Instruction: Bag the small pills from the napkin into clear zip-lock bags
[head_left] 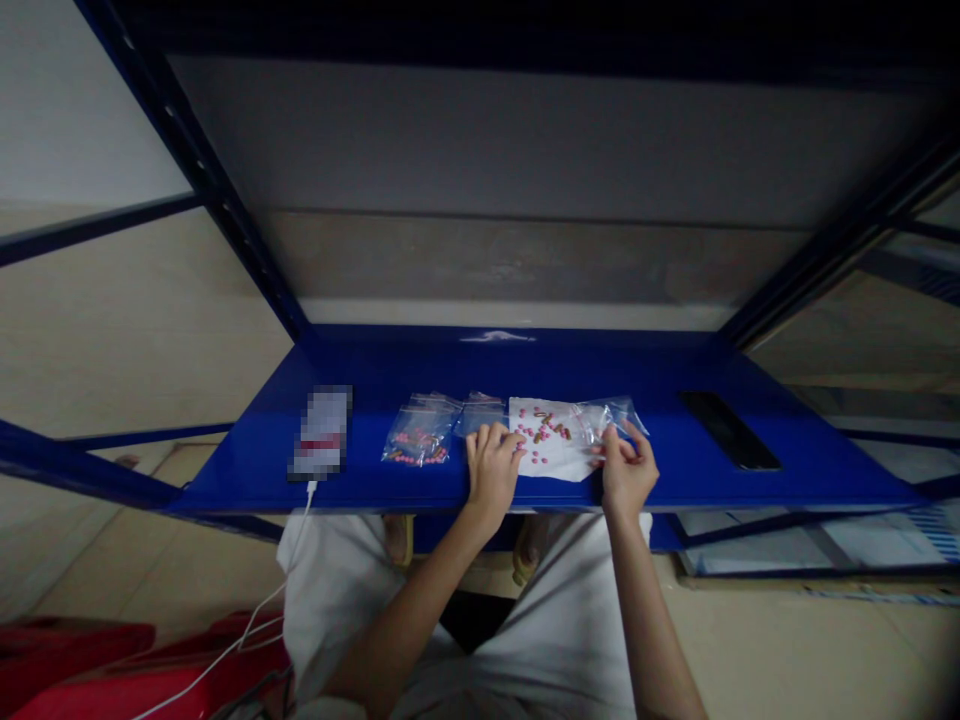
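Right hand (630, 472) pinched clear bag (626, 410) over white sheet (566, 464); left hand (493, 468), fingers curled by pink pills (545, 461), grip unclear. Job demanded steady bag, light touch.

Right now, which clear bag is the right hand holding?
The clear bag in the right hand, overlapping the white paper; the other bags lie left of the paper on the blue shelf.

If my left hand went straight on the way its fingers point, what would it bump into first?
Your left hand would probably meet the pink pills near the left edge of the white sheet first, though depth is unclear from this single view.
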